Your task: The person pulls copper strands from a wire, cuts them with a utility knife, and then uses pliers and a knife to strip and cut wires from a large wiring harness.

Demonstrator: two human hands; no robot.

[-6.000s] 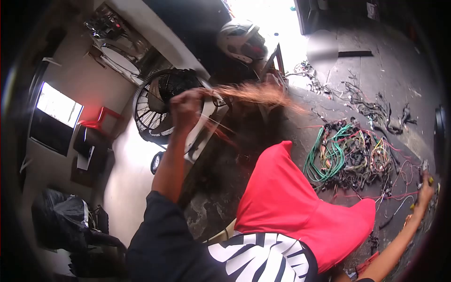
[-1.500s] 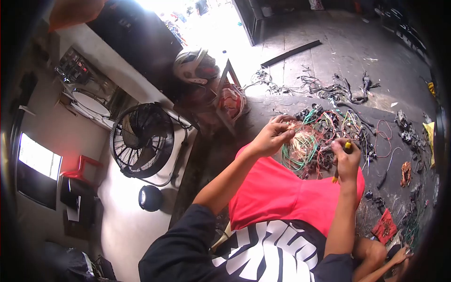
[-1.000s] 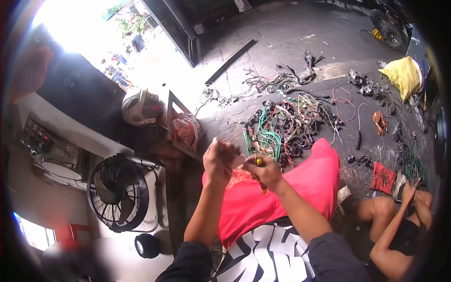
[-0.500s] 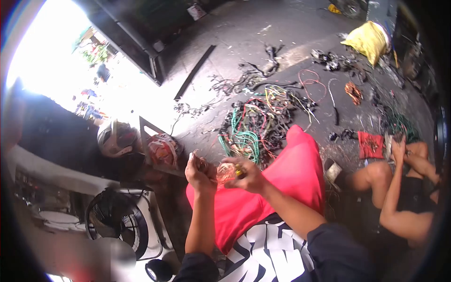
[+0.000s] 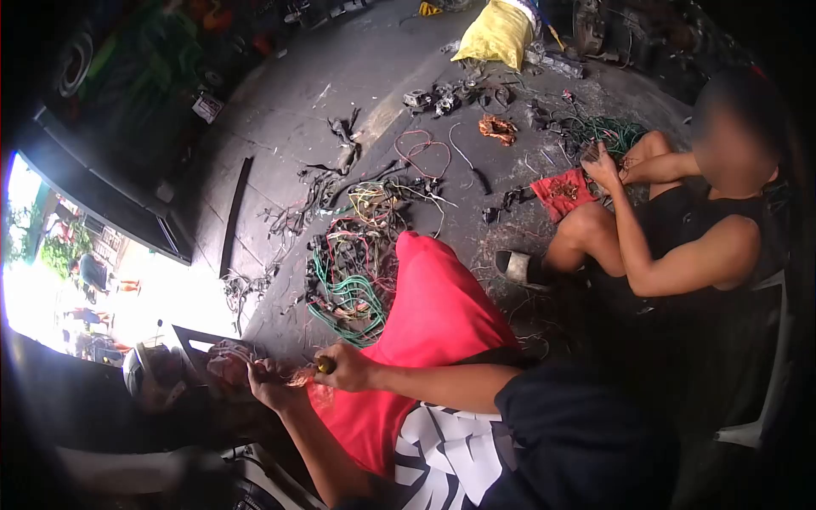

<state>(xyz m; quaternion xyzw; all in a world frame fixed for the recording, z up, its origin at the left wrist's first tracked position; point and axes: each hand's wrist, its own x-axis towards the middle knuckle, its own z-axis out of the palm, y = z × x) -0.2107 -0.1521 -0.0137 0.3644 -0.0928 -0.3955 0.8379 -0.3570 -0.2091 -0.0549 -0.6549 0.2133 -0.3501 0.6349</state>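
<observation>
My left hand [image 5: 270, 387] is down in the lower left of the frame, fingers curled around a little tuft of bare copper strands [image 5: 303, 378]. My right hand [image 5: 347, 371] is just beside it, closed around a tool with a yellow-tipped handle [image 5: 325, 365], and the tool end sits right at the copper tuft. I honestly can't tell what kind of tool it is, too small and half hidden by the fingers. Both hands hover over my red shorts [image 5: 425, 323], which fill the middle of the frame.

Past my knee, on the dark concrete floor [image 5: 280, 110], there's a big tangled pile of wires [image 5: 353, 272] in green, red, yellow and black, near the centre. More loose wire scraps [image 5: 331, 170] trail off toward the upper middle. A yellow sack [image 5: 497, 34] lies at the top edge, and there's a small orange-brown clump of copper [image 5: 497, 129] just below it.

On the right side another person sits on the floor, with both hands [image 5: 602, 161] busy at something small near their knee, right by a red cloth [image 5: 561, 191] with stuff on it. At the lower left there's a helmet [image 5: 149, 378], and bright daylight comes in at the left edge through an open doorway [image 5: 76, 289].
</observation>
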